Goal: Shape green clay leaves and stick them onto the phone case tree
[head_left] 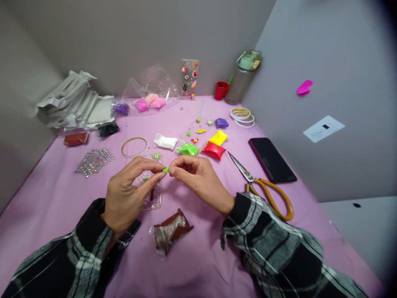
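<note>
Long sleeves in black, grey and white plaid cover both arms. On the left sleeve (pixel 72 254) and right sleeve (pixel 279 244), thin white lines cross broad dark blocks. The left hand (pixel 132 190) and right hand (pixel 203 180) are bare.

Scissors (pixel 247 174): glossy metal blades. Relative to scissors: right, phone (pixel 273 160), smooth glossy black screen; left, brown packet (pixel 172 231), crinkled shiny clear wrap, probably plastic; beneath, matt creased cloth (pixel 198 265).
</note>
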{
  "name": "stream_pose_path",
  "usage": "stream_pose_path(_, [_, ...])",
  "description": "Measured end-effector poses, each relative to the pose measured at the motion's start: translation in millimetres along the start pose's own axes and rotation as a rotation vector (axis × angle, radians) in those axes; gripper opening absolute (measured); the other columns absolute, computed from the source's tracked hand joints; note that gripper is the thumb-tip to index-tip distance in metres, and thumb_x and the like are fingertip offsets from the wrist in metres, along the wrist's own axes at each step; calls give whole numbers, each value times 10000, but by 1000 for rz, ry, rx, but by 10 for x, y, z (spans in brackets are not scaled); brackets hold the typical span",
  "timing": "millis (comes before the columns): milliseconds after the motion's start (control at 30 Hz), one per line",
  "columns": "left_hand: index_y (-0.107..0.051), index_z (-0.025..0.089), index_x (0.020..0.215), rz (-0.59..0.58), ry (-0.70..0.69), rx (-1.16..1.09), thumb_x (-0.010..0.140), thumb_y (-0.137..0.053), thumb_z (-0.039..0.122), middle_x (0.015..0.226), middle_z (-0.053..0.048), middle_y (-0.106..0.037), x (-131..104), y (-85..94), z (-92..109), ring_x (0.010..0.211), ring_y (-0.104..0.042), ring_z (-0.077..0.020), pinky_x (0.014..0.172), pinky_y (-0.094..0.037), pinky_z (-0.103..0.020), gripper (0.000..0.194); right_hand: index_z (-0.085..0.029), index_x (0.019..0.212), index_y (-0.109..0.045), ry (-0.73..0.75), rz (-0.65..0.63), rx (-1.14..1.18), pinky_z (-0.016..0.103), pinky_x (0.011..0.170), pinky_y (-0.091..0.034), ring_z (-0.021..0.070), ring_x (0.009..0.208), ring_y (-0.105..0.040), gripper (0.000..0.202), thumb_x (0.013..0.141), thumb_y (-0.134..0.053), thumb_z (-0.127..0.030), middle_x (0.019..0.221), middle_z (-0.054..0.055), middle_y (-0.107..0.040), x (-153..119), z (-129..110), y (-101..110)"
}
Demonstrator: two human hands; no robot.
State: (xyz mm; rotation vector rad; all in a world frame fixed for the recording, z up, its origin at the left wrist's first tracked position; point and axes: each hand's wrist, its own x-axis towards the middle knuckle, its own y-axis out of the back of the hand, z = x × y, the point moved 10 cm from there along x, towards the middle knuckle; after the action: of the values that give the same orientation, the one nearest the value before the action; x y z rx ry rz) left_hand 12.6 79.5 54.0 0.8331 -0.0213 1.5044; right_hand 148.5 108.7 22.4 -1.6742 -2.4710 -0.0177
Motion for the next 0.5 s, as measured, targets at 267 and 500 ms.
stream_pose_path(267, [-695,258,918,14,-46,28,888,-703,158,896,24,-688,0,15,57,875,-634,-165,843,-511,-323,105,-185,779,-662,-8,2,-21,271,704,-468,121,712,-563,127,853,-671,-288,761,-16,-642,0,10,4])
stream_pose_path(500, [-693,261,929,33,-50,64,891,-701,176,901,18,-690,1,23,66,875,-640,-174,844,-514,-342,94,-179,778,-658,3,-1,-15,266,701,-460,114,706,-560,105,856,-663,-251,759,-20,-636,6,0,1])
